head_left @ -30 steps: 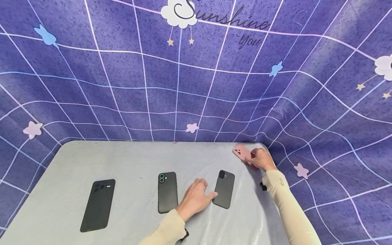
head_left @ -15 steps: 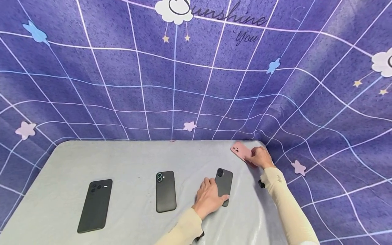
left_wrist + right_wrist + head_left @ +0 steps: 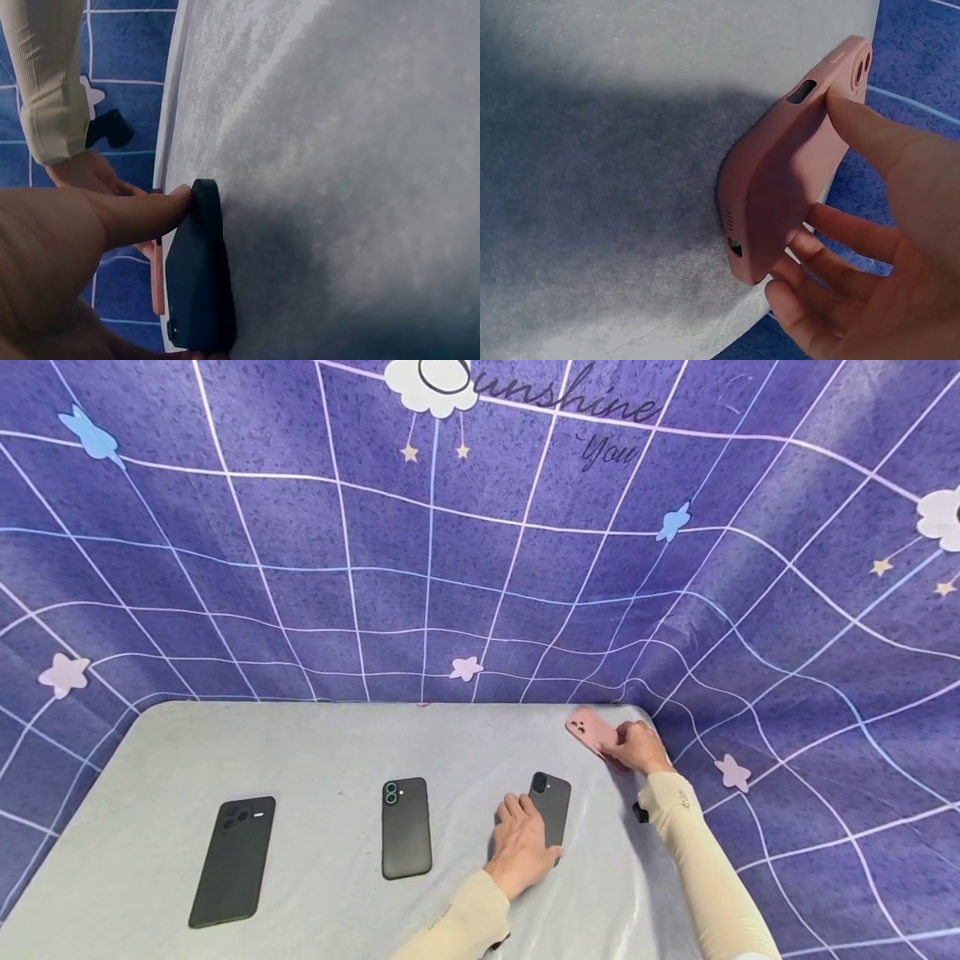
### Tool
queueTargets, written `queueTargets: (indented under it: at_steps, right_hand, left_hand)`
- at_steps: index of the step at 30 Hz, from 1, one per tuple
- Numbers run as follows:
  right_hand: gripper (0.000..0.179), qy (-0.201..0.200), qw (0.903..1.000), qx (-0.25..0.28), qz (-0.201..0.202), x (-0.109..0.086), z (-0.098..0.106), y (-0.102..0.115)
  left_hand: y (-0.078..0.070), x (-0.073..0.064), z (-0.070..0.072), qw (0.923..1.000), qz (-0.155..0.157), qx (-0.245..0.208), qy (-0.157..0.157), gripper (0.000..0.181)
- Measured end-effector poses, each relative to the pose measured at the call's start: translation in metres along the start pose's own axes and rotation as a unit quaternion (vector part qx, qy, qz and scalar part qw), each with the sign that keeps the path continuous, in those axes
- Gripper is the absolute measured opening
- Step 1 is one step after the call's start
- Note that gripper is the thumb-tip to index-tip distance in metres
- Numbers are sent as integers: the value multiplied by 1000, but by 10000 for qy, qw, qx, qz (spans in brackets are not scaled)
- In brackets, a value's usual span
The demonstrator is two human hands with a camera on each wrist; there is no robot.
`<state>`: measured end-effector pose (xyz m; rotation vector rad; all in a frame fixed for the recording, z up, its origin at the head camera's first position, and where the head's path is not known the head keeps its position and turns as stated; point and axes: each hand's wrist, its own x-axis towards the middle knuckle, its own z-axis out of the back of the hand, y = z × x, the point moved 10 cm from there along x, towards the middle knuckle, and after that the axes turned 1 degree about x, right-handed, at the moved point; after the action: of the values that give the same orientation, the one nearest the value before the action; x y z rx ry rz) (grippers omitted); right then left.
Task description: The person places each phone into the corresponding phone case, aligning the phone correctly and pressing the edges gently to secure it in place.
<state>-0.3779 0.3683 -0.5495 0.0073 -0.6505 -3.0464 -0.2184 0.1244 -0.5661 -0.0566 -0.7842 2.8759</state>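
A person's left hand (image 3: 520,852) pinches a flat, dark-grey smartphone (image 3: 555,806) between thumb and fingers on the pale-grey, cloth-covered desk (image 3: 315,743) while the right hand (image 3: 643,748) grips a pink-cased smartphone (image 3: 592,729) near the far right corner, apparently a grasping step, any next move calling for firm holds.

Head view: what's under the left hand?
A dark phone, partly: its camera end and some of its back show past the left hand. The hand covers the phone's lower left part; whatever else is beneath the palm can't be seen.
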Motion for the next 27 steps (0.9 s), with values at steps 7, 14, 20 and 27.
queueTargets:
  at_steps: [7, 14, 20, 27]
  right_hand:
    - [34, 90, 9999, -58, -36, -1, -3, 1]
    - [38, 160, 9997, -165, -113, -4, -3, 4]
    - [39, 166, 9991, -375, -124, -5, 0, 7]
    - [39, 163, 9990, -379, -167, -6, 2, 10]
  left_hand:
    - [-1, 1, -2, 9998, 119, 41, 131, 91]
    - [-1, 2, -1, 9999, 105, 28, 21, 87]
    - [1, 6, -1, 9999, 115, -119, -27, 88]
    - [3, 10, -2, 9999, 131, 1, 43, 87]
